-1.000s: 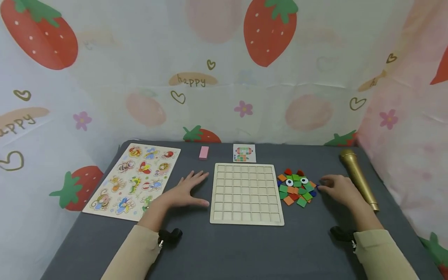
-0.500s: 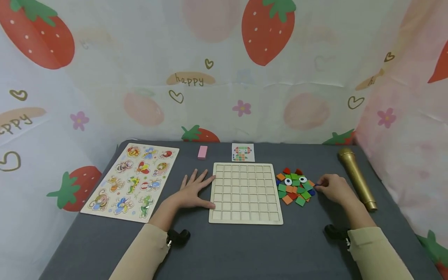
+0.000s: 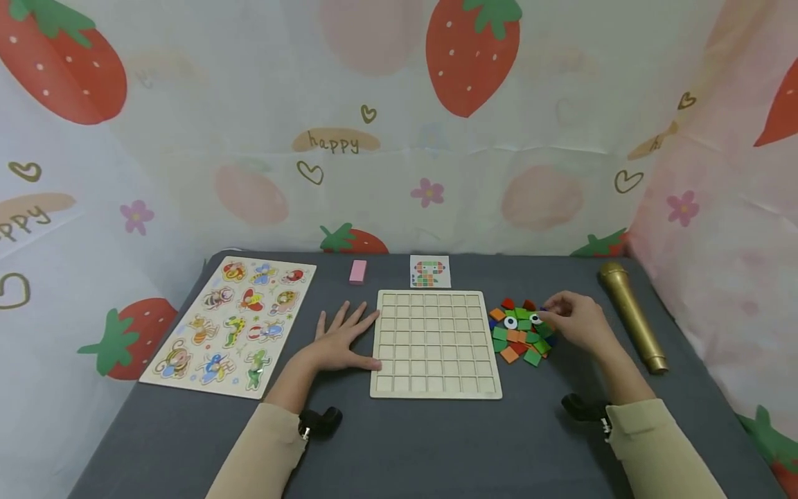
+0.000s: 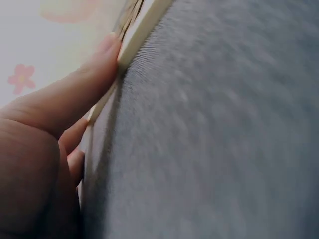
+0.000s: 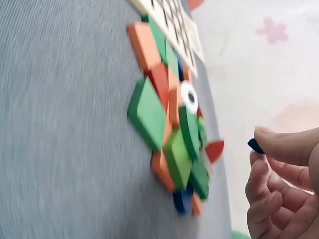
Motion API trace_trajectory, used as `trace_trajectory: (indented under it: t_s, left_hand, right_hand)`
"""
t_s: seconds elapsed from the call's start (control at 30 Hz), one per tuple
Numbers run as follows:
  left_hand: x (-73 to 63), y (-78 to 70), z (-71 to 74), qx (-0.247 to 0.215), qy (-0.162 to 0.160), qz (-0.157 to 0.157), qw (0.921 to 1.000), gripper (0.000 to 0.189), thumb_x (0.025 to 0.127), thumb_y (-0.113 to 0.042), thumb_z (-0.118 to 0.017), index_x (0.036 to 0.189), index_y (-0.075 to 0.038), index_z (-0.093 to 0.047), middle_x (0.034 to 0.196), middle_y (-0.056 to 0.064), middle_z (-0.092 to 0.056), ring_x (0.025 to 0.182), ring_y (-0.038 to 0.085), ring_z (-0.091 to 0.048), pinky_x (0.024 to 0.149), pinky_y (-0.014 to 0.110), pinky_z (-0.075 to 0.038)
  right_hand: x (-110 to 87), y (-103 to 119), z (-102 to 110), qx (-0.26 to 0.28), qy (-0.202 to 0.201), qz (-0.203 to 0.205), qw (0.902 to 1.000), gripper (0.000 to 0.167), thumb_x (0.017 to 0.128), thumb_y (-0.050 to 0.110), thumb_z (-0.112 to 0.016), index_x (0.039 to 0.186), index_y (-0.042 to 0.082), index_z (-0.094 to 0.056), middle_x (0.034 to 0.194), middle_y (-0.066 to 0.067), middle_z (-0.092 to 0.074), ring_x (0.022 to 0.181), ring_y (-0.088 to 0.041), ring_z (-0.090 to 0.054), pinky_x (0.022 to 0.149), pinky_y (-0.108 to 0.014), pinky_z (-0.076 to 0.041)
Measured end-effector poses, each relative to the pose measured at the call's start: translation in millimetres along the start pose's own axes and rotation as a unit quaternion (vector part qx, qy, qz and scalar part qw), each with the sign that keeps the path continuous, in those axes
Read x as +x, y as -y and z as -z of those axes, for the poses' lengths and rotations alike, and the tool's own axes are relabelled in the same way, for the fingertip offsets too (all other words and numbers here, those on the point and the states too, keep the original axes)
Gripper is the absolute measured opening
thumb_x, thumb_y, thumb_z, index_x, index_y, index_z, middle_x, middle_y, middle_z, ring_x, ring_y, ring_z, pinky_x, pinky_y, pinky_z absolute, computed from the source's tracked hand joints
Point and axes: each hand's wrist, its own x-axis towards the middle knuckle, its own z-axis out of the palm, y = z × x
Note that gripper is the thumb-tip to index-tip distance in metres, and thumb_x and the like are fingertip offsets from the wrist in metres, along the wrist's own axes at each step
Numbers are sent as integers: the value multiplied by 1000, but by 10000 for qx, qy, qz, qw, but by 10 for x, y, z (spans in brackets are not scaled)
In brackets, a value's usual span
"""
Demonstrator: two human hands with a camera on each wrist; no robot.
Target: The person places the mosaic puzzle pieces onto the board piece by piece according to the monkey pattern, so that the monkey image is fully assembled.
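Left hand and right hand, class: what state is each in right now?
Left hand: open, fingers spread, thumb touching the grid board.
Right hand: closed, pinching a small dark blue piece.

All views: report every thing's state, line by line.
Pale wooden grid board: flat, cells unfilled
Small dark blue piece: raised, pinched
Left hand: fingers spread, touching that board's left edge
Right hand: fingers pinching that piece
Multicoloured flat tiles: loosely heaped
White square pattern card: face up
White rectangular animal board: flat
Gold tapered tube: on its side
Pink rectangular block: untouched
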Motion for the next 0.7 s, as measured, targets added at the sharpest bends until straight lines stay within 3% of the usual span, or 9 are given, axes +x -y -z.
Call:
trace_trajectory:
  t_s: [0.13, 0.3, 0.7]
  left_hand:
    - [-7, 3, -5, -59, -48, -6, 10000, 108, 78, -71, -73, 163, -32, -19, 172, 3, -6, 157, 35, 11, 117, 67, 17]
    - [5, 11, -15, -121, -82, 20, 9999, 108, 77, -69, -74, 163, -32, -20, 172, 3, -6, 157, 36, 11, 117, 67, 16]
    - [12, 0, -17, -181, -27, 2, 9998, 108, 77, -68, -75, 163, -32, -20, 172, 2, -7, 157, 35, 11, 117, 67, 16]
  right_hand:
    - [61, 125, -138, 208, 58, 194, 9996, 32, 98, 24, -69, 123, 4, -68, 95, -16, -73, 78, -25, -66, 65, -32, -51]
    - [102, 242, -306, 451, 206, 336, 9982, 26, 98, 20, -68, 118, 3, -73, 92, -18, -74, 75, -27, -65, 61, -33, -50]
    - [159, 440, -620, 539, 411, 101, 9976, 21, 96, 23, -71, 107, 5, -74, 91, -12, -75, 72, -20, -67, 63, -31, -53]
